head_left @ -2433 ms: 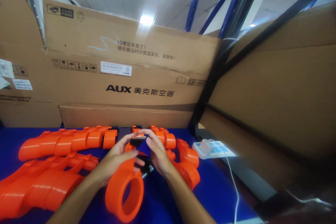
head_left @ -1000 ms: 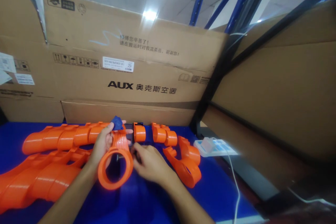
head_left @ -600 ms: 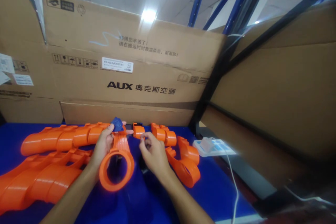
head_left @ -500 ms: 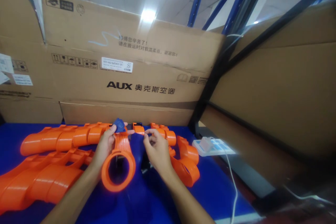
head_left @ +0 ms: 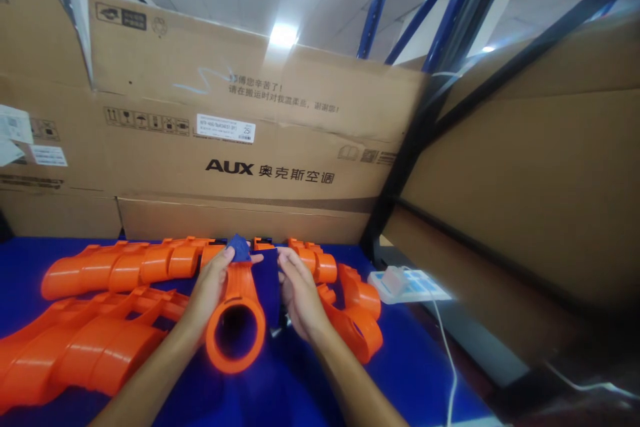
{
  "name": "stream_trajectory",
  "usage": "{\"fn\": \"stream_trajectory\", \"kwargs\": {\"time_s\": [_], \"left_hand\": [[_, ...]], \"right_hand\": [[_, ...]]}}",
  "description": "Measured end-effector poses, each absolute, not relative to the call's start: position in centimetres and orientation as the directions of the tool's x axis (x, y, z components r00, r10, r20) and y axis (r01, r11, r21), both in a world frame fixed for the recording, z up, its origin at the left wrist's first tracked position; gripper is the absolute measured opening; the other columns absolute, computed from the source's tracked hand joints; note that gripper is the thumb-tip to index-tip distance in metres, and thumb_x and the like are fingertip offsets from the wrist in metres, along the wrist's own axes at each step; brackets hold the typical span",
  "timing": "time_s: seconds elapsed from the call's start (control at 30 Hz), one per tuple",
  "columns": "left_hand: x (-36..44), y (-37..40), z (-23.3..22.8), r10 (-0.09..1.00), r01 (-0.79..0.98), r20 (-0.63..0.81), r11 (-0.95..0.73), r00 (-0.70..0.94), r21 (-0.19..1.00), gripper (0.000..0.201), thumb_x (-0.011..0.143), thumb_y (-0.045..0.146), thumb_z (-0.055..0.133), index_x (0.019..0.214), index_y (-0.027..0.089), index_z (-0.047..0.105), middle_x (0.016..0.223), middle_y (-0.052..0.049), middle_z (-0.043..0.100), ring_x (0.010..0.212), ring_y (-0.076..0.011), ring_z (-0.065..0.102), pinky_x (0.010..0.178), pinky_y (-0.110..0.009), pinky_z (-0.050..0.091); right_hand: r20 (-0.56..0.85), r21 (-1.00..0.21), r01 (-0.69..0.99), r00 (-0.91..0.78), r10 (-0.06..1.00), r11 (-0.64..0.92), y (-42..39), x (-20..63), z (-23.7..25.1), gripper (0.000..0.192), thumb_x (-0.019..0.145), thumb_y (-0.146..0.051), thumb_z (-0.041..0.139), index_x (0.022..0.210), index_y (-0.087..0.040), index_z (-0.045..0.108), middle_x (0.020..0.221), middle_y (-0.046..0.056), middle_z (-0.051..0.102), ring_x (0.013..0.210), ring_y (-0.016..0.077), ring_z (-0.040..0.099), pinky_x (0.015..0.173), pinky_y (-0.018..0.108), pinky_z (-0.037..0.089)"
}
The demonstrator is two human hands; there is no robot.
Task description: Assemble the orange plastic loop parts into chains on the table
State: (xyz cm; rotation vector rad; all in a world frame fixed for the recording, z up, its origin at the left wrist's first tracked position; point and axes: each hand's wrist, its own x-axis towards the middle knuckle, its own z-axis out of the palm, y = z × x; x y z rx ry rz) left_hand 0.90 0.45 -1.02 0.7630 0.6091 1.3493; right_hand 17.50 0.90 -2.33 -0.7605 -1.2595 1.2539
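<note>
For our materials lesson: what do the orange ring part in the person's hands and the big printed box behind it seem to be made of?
Orange ring part: probably moulded plastic, smooth with a slight sheen and even colour. Printed box: corrugated cardboard, matt brown, with creases, printed lettering and a stuck-on label.

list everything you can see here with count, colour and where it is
ring-ended part: 1, orange, centre, held off the table
small piece: 1, blue, at the held part's far end
segmented tubes: several, orange, left on the table
curved parts: a few, orange, right of the hands
table: 1, blue top
power strip: 1, white, right edge, plug in it
cardboard boxes: several, brown, behind and right
rack posts: blue, upper right
left hand: grips the ring-ended part
right hand: beside it, fingertips near its far end
</note>
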Motion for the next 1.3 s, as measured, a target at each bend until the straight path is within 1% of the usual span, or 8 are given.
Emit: {"fn": "stream_trajectory", "kwargs": {"time_s": [0.13, 0.3, 0.4, 0.47, 0.57, 0.67, 0.9, 1.3], "left_hand": [[1.1, -0.1, -0.7, 0.986, -0.641, 0.06, 0.053, 0.153, 0.766, 0.059, 0.083, 0.049, 0.065, 0.13, 0.013, 0.063, 0.105, -0.015, 0.078, 0.096, -0.0338, 0.073, 0.087, -0.046, 0.057], [1.5, -0.6, -0.8, 0.991, -0.565, 0.108, -0.044, 0.081, 0.824, 0.05, 0.084, 0.047, 0.066, 0.123, 0.017, 0.066, 0.109, -0.011, 0.077, 0.108, -0.032, 0.068, 0.094, -0.044, 0.052], [1.5, -0.6, -1.1, 0.985, -0.487, 0.175, -0.156, -0.007, 0.86, 0.04, 0.084, 0.043, 0.068, 0.116, 0.018, 0.068, 0.114, -0.009, 0.075, 0.119, -0.0287, 0.062, 0.105, -0.039, 0.044], [1.6, -0.6, -1.2, 0.983, -0.472, 0.179, -0.177, -0.041, 0.864, 0.038, 0.083, 0.04, 0.07, 0.115, 0.019, 0.068, 0.115, -0.008, 0.074, 0.121, -0.0276, 0.061, 0.107, -0.038, 0.041], [1.8, -0.7, -1.2, 0.987, -0.514, 0.162, -0.145, -0.011, 0.845, 0.04, 0.08, 0.034, 0.074, 0.116, 0.02, 0.066, 0.117, -0.008, 0.073, 0.119, -0.0271, 0.062, 0.106, -0.038, 0.041], [2.0, -0.9, -1.0, 0.981, -0.553, 0.191, -0.148, 0.021, 0.82, 0.041, 0.08, 0.031, 0.074, 0.118, 0.021, 0.065, 0.122, -0.008, 0.071, 0.119, -0.0262, 0.062, 0.105, -0.036, 0.042], [1.9, -1.3, -0.7, 0.977, -0.492, 0.212, -0.183, 0.002, 0.851, 0.041, 0.075, 0.029, 0.078, 0.114, 0.019, 0.068, 0.119, -0.01, 0.071, 0.114, -0.0276, 0.064, 0.098, -0.036, 0.048], [1.7, -1.4, -0.5, 0.966, -0.485, 0.26, -0.229, -0.003, 0.844, 0.042, 0.074, 0.026, 0.079, 0.115, 0.02, 0.068, 0.124, -0.009, 0.07, 0.119, -0.0279, 0.061, 0.101, -0.035, 0.047]], "right_hand": [[0.284, -0.933, -0.272, -0.16, 0.945, 0.234, 0.5, 16.8, -2.2, 0.042, 0.09, -0.055, 0.058, 0.123, -0.029, 0.055, 0.111, 0.005, 0.068, 0.097, 0.023, 0.067, 0.081, 0.036, 0.054], [0.274, -0.933, -0.286, -0.182, 0.944, 0.216, 0.2, 16.8, -1.8, 0.043, 0.092, -0.052, 0.055, 0.128, -0.029, 0.054, 0.108, 0.006, 0.069, 0.088, 0.0236, 0.068, 0.073, 0.036, 0.055], [0.33, -0.926, -0.219, -0.066, 0.942, 0.309, 0.3, 17.5, -1.5, 0.041, 0.09, -0.05, 0.058, 0.124, -0.028, 0.057, 0.113, 0.007, 0.068, 0.091, 0.0237, 0.066, 0.074, 0.035, 0.054], [0.397, -0.908, -0.162, -0.035, 0.917, 0.387, 0.4, 18.2, -1.2, 0.038, 0.087, -0.047, 0.063, 0.12, -0.027, 0.06, 0.118, 0.007, 0.066, 0.1, 0.0252, 0.064, 0.082, 0.037, 0.054], [0.478, -0.876, -0.113, -0.069, 0.876, 0.469, 0.4, 19.1, -1.0, 0.036, 0.084, -0.041, 0.07, 0.116, -0.027, 0.063, 0.121, 0.007, 0.066, 0.113, 0.0265, 0.06, 0.096, 0.04, 0.049], [0.519, -0.854, -0.112, -0.115, 0.847, 0.508, 0.2, 19.7, -0.8, 0.037, 0.083, -0.038, 0.072, 0.117, -0.027, 0.063, 0.121, 0.006, 0.066, 0.117, 0.0262, 0.059, 0.103, 0.042, 0.045], [0.577, -0.811, -0.034, -0.204, 0.791, 0.584, 0.0, 19.9, -0.5, 0.036, 0.084, -0.037, 0.072, 0.118, -0.028, 0.065, 0.123, 0.008, 0.065, 0.121, 0.027, 0.058, 0.107, 0.046, 0.043], [0.614, -0.778, -0.029, -0.247, 0.75, 0.628, -0.1, 19.9, 0.0, 0.031, 0.086, -0.029, 0.071, 0.117, -0.027, 0.066, 0.122, 0.007, 0.066, 0.119, 0.0253, 0.058, 0.105, 0.044, 0.044]]}}
